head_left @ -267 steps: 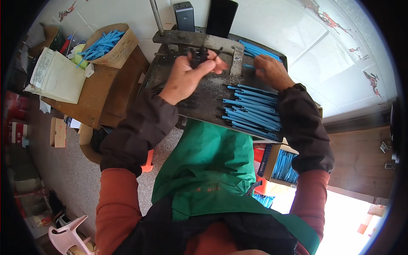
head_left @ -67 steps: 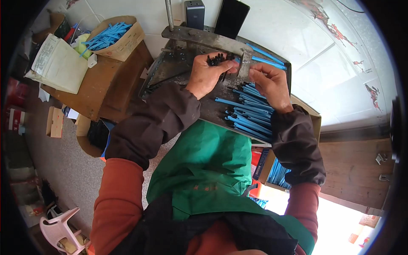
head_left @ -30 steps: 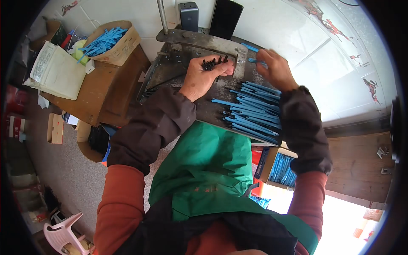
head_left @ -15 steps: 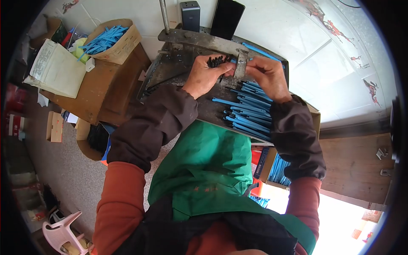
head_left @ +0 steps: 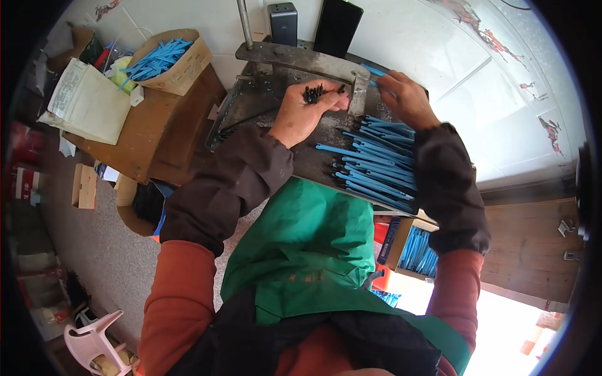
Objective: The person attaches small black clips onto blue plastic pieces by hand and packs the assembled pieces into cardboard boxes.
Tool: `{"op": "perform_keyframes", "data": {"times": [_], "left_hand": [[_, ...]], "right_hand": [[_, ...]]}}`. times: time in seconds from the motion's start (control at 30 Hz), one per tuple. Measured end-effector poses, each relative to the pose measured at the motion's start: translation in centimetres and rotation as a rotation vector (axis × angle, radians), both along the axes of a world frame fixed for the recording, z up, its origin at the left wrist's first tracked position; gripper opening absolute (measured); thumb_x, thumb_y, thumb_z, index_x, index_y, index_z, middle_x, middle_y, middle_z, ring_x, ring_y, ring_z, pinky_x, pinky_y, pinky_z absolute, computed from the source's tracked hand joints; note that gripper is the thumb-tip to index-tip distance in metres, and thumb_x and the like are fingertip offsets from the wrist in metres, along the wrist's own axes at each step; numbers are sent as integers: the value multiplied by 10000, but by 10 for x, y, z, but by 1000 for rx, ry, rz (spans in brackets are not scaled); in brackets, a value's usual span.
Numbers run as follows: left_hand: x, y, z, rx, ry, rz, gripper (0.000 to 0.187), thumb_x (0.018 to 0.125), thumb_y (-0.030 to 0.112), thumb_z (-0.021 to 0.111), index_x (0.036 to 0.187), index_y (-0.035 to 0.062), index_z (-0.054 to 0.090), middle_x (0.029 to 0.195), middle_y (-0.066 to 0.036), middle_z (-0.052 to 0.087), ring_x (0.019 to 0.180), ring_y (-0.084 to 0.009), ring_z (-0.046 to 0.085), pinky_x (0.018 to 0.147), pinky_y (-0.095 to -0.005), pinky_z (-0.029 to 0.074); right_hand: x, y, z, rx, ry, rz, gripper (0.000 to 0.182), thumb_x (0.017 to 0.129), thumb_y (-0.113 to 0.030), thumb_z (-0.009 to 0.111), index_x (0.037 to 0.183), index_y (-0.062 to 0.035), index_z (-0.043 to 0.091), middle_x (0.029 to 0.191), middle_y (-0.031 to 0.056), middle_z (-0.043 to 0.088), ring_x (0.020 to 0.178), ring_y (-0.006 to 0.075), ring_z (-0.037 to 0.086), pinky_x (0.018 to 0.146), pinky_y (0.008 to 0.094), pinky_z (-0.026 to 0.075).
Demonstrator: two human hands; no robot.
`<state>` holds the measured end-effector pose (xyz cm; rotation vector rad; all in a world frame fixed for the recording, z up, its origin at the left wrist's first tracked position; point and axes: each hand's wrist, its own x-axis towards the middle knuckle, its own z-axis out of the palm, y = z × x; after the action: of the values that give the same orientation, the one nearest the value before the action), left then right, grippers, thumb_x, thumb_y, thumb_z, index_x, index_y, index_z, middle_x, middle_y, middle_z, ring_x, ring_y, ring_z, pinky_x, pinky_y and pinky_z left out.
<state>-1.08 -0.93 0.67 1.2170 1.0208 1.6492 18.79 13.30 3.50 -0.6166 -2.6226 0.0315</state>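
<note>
Grips black pieces [head_left: 313, 94] in the curled left hand [head_left: 296, 115], just beside the metal bracket [head_left: 359, 89]. Unlike half a second ago, holds the right hand [head_left: 406, 100] away from the bracket, over blue strips [head_left: 374, 69] near the far edge of the tray [head_left: 307, 160], fingers bent; cannot tell whether pinching one.

I see the left arm [head_left: 229, 182] and right arm [head_left: 453, 188] both reaching forward. The left hand [head_left: 302, 111] is curled closed, its thumb pointing right; the right hand [head_left: 407, 100], apart from it, is back-up with bent fingers [head_left: 385, 86].
</note>
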Motion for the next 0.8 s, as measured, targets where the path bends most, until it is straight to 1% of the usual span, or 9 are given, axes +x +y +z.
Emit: {"op": "perform_keyframes", "data": {"times": [0.1, 0.13, 0.27, 0.33, 0.37, 0.47, 0.6, 0.7, 0.8], "left_hand": [[2, 6, -4, 12, -18, 32, 144, 885, 36, 568, 977, -64, 614, 837, -100, 674, 769, -148, 643, 715, -270, 515], [3, 7, -5, 15, -1, 44, 144, 886, 32, 563, 980, -67, 609, 840, -103, 674, 769, -151, 644, 716, -273, 516], [7, 7, -6, -9, -72, 57, 140, 872, 30, 584, 976, -59, 617, 832, -81, 663, 758, -126, 623, 714, -256, 503], [6, 8, -7, -15, -51, 64, 132, 866, 51, 617, 966, -33, 634, 838, -31, 645, 759, -85, 585, 707, -227, 481], [7, 8, -6, -16, -33, 78, 122, 862, 33, 604, 955, -42, 633, 830, -55, 653, 760, -103, 602, 706, -240, 491], [8, 4, -5, -30, 33, 101, 103, 856, -3, 580, 925, -57, 634, 819, -102, 670, 766, -138, 636, 702, -265, 512], [7, 5, -5, -13, 54, 70, 99, 860, 16, 587, 921, -40, 643, 839, -101, 673, 772, -140, 637, 701, -263, 512], [3, 6, -12, -12, -22, 30, 116, 874, 52, 586, 938, -27, 642, 851, -100, 675, 776, -145, 641, 708, -261, 513], [2, 8, -8, -4, -34, 36, 145, 893, 91, 571, 953, -21, 639, 859, -105, 678, 787, -152, 646, 715, -260, 514]], "right_hand": [[-9, -49, 9, -559, 358, 50, 164, 825, -122, 633, 936, -6, 663, 721, 83, 608, 627, 184, 555, 598, 335, 471], [-11, -57, 3, -689, 453, 18, 156, 855, -138, 626, 870, 11, 668, 617, 33, 560, 560, 99, 474, 516, 288, 418], [-17, -71, 11, -1198, 430, -109, 142, 859, -146, 627, 826, -11, 660, 631, -24, 527, 587, 46, 450, 504, 222, 356], [-19, -68, 3, -1067, 473, -50, 132, 851, -122, 630, 810, 2, 650, 631, -11, 528, 585, 62, 456, 509, 234, 360], [-21, -67, 1, -1004, 495, -22, 128, 847, -110, 631, 802, 9, 645, 632, -5, 528, 584, 69, 460, 511, 240, 362], [-23, -60, 7, -463, 375, 159, 109, 829, -67, 639, 792, 35, 640, 639, 21, 531, 586, 96, 469, 523, 260, 374], [1, -54, 22, -645, 343, 57, 94, 822, -50, 644, 801, 40, 654, 669, 53, 560, 609, 130, 504, 566, 280, 411], [24, -44, 19, -597, 174, -54, 103, 831, -63, 639, 840, 37, 665, 707, 66, 597, 640, 136, 536, 587, 278, 431], [22, -54, 15, -630, 200, -53, 141, 832, -97, 649, 877, 36, 669, 761, 95, 630, 667, 150, 570, 612, 279, 456]]}}
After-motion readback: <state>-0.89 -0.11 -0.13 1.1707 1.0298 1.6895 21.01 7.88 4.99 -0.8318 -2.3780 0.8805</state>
